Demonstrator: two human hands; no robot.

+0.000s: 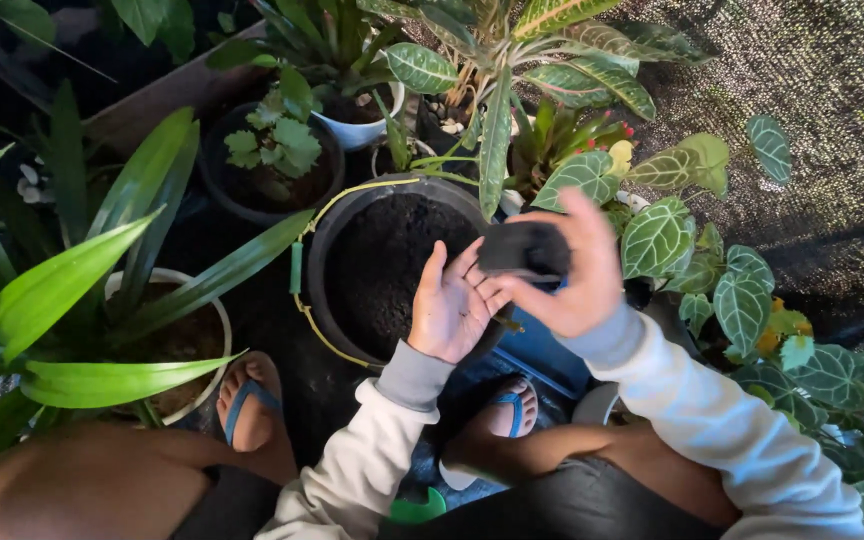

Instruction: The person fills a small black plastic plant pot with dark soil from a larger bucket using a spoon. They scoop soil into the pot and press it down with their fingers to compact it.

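My right hand (574, 280) grips a small black pot (524, 250), held tilted above the right rim of a large black bucket (318, 262) full of dark soil (384, 262). Beside it, my left hand (449, 303) is open with the palm up and the fingers spread, its fingertips touching the small pot's lower edge. Both arms wear light grey-white sleeves. I am squatting, and my feet in blue flip-flops (248, 403) rest on the ground on either side of the bucket.
A white pot (214, 312) with long green leaves stands at the left. A black pot (264, 170) with a small leafy plant and a white pot (360, 128) sit behind the bucket. Veined heart-shaped leaves (742, 300) crowd the right. Dark shade netting (832, 120) hangs at the back right.
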